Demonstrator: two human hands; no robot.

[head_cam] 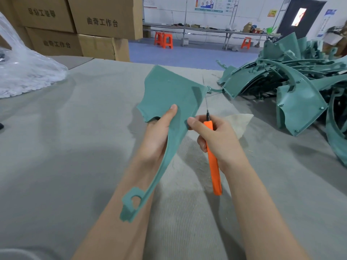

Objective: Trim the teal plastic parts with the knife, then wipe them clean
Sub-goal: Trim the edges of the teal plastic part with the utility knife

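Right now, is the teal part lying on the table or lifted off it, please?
Lifted: the left hand grips the teal part, holding it clear above the table.

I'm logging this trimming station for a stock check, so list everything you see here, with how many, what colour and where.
table: one, grey covering, foreground
held teal part: one, teal, raised at centre
knife: one, orange handle, thin blade pointing away beside the part's right edge
pile of teal parts: many, teal, table's right side
cloth: one, beige, on the table just beyond the knife
plastic bag: one, clear, far left
cardboard boxes: several, brown, stacked back left
stools: three, orange, on the blue floor behind
left hand: one, grips the held teal part
right hand: one, grips the knife handle
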